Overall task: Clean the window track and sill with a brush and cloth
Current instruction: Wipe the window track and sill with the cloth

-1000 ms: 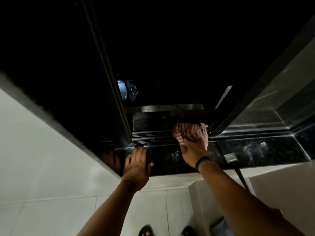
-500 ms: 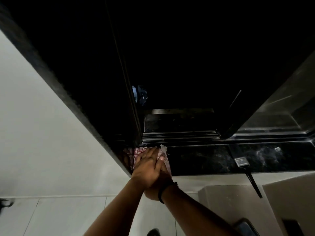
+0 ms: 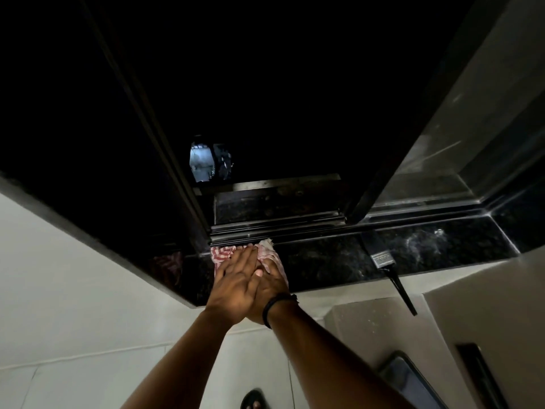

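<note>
two hands lie stacked on a cloth at the left end of a dark stone window sill (image 3: pixel 330 261), the largest thing in reach, which runs from a dark left corner to a mitred right corner under a glass pane (image 3: pixel 472 137). behind the sill's back edge sits the window track (image 3: pixel 277 225), a band of dark metal rails, bare in the open gap between the two sliding frames. the red-and-white striped cloth (image 3: pixel 224 252) is spread on the sill just in front of the track, its far edge touching the rails, near the sill's left end. the left hand (image 3: pixel 236 278) lies flat, fingers together, palm down on the cloth and partly over the right hand (image 3: pixel 272 286), which is also flat on the cloth and wears a dark wristband (image 3: pixel 275 307). neither hand grips; both press open-palmed. the paint brush (image 3: pixel 383 262) lies well apart to the right, its bristles and metal ferrule on the sill, its black handle jutting over the sill's front edge, touched by no hand. below, a sandalled foot (image 3: pixel 255 401) shows on the pale tiled floor (image 3: pixel 73 379).
</note>
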